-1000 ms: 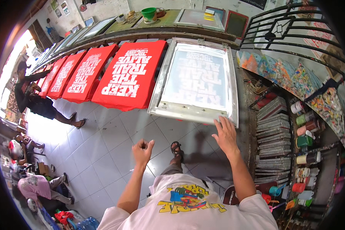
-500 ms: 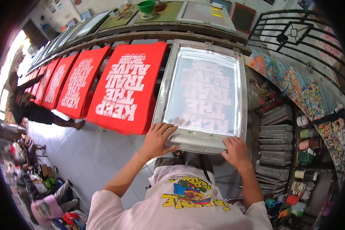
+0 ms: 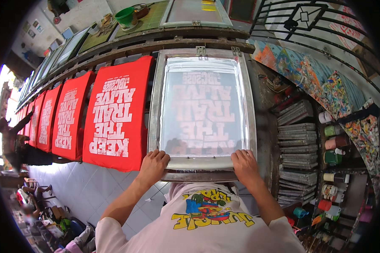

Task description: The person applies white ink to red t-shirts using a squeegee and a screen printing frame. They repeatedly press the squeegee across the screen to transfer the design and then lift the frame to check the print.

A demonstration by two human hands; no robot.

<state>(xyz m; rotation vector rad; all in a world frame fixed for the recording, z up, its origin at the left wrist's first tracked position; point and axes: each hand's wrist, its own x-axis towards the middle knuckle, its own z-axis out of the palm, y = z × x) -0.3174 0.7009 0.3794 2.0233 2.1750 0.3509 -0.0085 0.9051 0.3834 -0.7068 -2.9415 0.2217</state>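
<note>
A screen printing frame (image 3: 154,109) with a grey metal rim lies before me, hinged at its far edge. Through its pale mesh (image 3: 168,101), block lettering shows faintly. My left hand (image 3: 155,162) is curled over the near left corner of the rim. At the near right corner, the fingers of my right hand (image 3: 244,162) wrap the same rim, thumb mostly hidden. Beneath the near bar, the edge of a brown board (image 3: 198,176) sticks out. To the left, a red printed shirt (image 3: 137,126) with white block lettering lies flat on its board.
More red printed shirts (image 3: 67,122) line up leftward, where a person (image 3: 12,143) stands. Behind run a wooden rail (image 3: 114,54), a green bucket (image 3: 126,19) and another screen (image 3: 190,12). Stacked grey frames (image 3: 297,145) and shelved paint containers (image 3: 332,157) stand at right.
My left hand has shifted from spread fingers to a curled hold on the near left corner. The frame now sits squarer before me, and the whole view has turned.
</note>
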